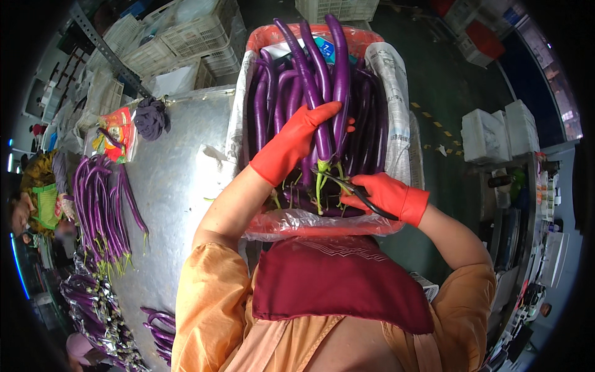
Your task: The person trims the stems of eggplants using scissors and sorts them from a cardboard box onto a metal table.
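Several long purple eggplants (304, 76) lie in the grip of my left hand (300, 137), which wears a red rubber glove. Their green stems (320, 186) point towards me. In my right hand (383, 195), gloved the same way, is a pair of dark-handled scissors (369, 200). The blades reach across the stems just below the eggplants' caps; whether they are closed cannot be made out. Beneath both hands stands a red plastic crate (325, 228), lined with newspaper (388, 83) and clear plastic film, holding many more eggplants (372, 125).
A metal table (162, 186) at left carries a pile of eggplants (100, 209), a dark cloth (152, 118) and a red packet (118, 130). Stacked white plastic crates (190, 32) stand behind it. White foam boxes (488, 135) are at right. Other people are partly visible at the left.
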Demonstrator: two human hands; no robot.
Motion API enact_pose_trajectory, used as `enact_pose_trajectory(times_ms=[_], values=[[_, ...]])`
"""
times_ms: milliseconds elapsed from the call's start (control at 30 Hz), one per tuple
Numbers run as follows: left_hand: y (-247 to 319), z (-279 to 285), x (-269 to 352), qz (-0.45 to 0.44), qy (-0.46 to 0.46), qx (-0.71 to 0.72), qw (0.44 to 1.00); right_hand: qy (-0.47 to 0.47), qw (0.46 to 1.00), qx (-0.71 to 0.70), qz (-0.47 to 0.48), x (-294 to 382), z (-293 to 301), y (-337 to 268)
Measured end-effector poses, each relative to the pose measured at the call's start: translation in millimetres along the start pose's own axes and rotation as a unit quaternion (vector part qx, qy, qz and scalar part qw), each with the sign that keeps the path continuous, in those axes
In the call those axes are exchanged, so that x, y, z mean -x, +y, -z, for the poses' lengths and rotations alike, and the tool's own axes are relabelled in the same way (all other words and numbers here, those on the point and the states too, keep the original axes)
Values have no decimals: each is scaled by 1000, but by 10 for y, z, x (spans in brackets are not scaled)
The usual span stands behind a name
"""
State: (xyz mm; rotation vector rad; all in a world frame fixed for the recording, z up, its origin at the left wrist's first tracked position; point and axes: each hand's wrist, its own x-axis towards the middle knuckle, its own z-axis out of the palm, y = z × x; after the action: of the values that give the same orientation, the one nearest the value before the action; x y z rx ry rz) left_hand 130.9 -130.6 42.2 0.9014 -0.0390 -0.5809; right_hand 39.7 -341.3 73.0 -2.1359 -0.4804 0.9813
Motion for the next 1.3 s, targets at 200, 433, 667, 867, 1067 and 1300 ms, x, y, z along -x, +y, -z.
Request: enact_pose_trajectory(times_ms=[200, 433, 667, 867, 1067, 1300], values=[[165, 284, 101, 13, -13, 68, 997, -57, 991, -93, -72, 209, 233, 46], [138, 186, 125, 26, -58, 182, 981, -7, 994, 70, 89, 138, 350, 57], [56, 187, 77, 30, -43, 143, 988, 90, 970, 182, 133, 133, 254, 167], [-4, 114, 135, -3, -63, 50, 997, 28, 961, 257, 100, 149, 425, 142], [54, -25, 165, -1, -170, 116, 979, -165, 984, 55, 31, 214, 709, -1], [-218, 22, 23, 2, -267, 318, 910, -112, 952, 35, 282, -25, 482, 79]])
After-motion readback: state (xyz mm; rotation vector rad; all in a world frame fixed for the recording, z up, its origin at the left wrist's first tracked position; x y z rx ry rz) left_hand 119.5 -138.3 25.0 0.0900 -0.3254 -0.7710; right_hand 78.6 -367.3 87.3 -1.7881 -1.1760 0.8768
